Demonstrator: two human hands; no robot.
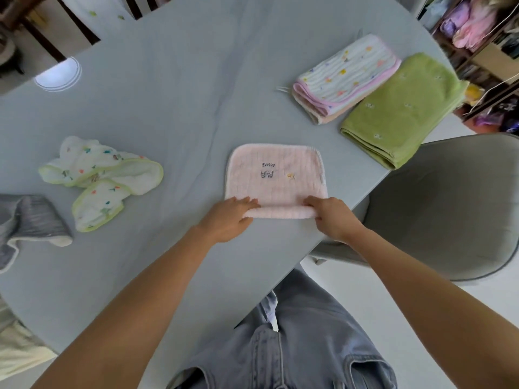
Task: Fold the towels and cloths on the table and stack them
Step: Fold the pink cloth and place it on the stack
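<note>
Ribbed pink terry cloth [276,178]; smooth matt table [174,88].

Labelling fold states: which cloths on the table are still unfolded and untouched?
The white green-trimmed cloth and grey cloth, both crumpled at left, no hand on them.

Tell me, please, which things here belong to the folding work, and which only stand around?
Part of the job:
- pink cloth, near edge in both hands: left hand, right hand
- folded striped cloth
- folded green towel
- crumpled white printed cloth
- grey cloth

Just lying about:
- grey chair
- shelves

The table only carries the cloths.
</note>
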